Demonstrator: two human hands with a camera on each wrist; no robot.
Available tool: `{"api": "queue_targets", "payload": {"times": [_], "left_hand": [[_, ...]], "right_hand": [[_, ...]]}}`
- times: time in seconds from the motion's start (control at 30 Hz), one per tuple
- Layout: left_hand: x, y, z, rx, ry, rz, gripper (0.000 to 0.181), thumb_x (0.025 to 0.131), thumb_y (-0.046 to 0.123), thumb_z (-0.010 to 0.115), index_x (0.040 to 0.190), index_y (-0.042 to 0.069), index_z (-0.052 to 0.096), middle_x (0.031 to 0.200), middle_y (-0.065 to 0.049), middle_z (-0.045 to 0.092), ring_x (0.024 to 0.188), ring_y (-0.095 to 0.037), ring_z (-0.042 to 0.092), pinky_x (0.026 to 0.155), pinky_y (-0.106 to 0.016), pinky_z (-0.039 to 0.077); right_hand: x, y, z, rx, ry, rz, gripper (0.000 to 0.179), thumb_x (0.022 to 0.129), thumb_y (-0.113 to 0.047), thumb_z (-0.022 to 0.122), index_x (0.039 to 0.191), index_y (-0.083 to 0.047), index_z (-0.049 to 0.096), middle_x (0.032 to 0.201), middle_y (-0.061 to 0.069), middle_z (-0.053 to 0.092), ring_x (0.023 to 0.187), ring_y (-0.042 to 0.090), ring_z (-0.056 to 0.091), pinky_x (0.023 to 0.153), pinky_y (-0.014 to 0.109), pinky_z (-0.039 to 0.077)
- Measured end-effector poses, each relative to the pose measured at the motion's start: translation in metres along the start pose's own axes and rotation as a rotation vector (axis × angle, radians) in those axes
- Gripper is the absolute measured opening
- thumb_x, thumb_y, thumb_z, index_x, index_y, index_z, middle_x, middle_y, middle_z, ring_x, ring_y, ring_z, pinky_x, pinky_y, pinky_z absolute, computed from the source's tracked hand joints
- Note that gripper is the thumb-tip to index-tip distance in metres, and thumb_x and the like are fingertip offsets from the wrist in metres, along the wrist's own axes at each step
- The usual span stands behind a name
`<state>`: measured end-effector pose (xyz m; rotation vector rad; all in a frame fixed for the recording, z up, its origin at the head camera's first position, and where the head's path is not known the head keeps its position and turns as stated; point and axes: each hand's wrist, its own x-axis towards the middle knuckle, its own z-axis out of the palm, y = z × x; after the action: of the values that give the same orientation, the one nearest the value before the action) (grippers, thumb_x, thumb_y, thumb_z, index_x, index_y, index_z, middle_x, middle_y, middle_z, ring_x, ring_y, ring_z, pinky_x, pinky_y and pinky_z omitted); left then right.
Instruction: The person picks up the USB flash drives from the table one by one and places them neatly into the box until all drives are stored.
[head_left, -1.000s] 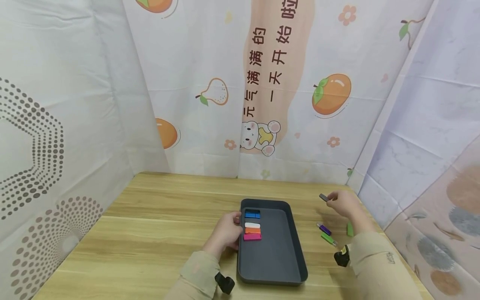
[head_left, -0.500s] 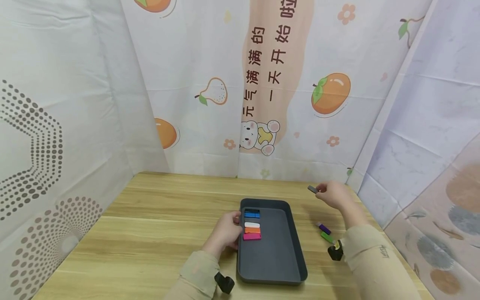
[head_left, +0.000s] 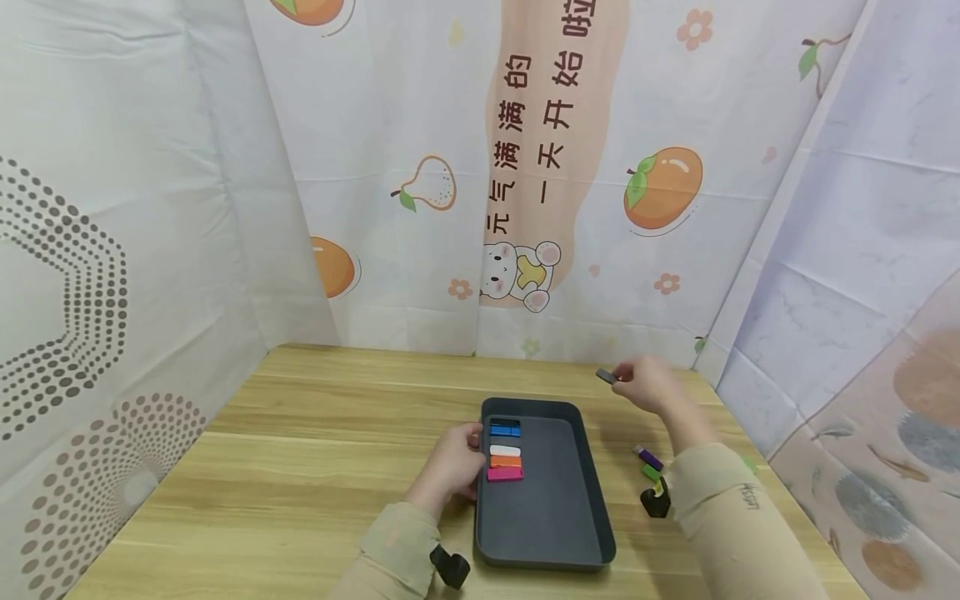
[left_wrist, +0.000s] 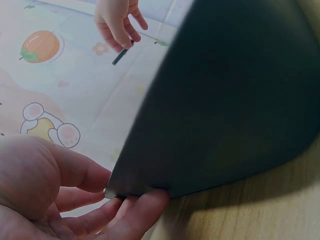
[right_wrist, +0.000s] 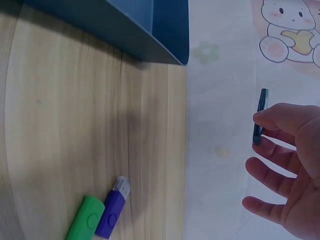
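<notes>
In the head view my right hand (head_left: 647,383) is held above the table's back right. It pinches a dark grey USB flash drive (head_left: 606,377) between thumb and fingertips; the right wrist view shows this flash drive (right_wrist: 260,116) edge-on. My left hand (head_left: 452,462) grips the left wall of a dark grey tray (head_left: 543,517), thumb and fingers at its edge in the left wrist view. Along the tray's left side lies a column of small sticks: blue (head_left: 505,431), white (head_left: 505,451), orange (head_left: 506,462) and pink (head_left: 505,474), with a dark one at the top.
Right of the tray, a purple USB flash drive (head_left: 648,457) and a green one (head_left: 651,472) lie side by side on the wooden table (head_left: 337,467). The right sleeve partly covers the green one. Patterned cloth (head_left: 420,275) hangs behind and at both sides.
My right hand has moved left and slightly upward in the head view with the dark flash drive, nearer the tray. The left hand and the tray have stayed put.
</notes>
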<state>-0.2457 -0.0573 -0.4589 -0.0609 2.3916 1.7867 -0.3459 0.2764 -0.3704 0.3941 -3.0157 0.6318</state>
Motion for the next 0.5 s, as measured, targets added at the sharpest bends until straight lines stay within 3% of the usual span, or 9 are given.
{"api": "queue_targets", "payload": {"times": [0.5], "left_hand": [[0.0, -0.001, 0.001, 0.005, 0.003, -0.001, 0.057, 0.09, -0.006, 0.059, 0.146, 0.0, 0.051, 0.127, -0.023, 0.056, 0.094, -0.033, 0.064, 0.051, -0.041, 0.06]], "right_hand": [[0.01, -0.022, 0.022, -0.018, -0.004, -0.033, 0.022, 0.085, -0.014, 0.068, 0.103, -0.004, 0.076, 0.092, 0.009, 0.069, 0.083, 0.026, 0.062, 0.075, 0.046, 0.053]]}}
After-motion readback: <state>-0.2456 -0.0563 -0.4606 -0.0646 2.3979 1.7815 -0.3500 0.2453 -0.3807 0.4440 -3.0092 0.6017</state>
